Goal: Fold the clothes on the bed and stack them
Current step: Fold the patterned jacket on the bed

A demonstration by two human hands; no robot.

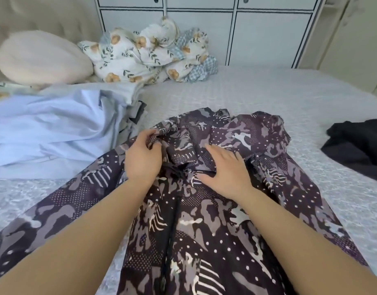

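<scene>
- The patterned jacket lay spread on the bed, centre to 6 o'clock.
- The left hand apparently pinched collar fabric.
- The right hand pressed flat, fingers straight, at its 3 o'clock.

jacket — thin printed cloth, faint sheen, creased | bedcover — quilted cloth, matt, ridged | shirt — smooth pale-blue woven cloth | black garment — matt cloth | pillow — soft matt fabric | wardrobe — smooth painted panels
</scene>
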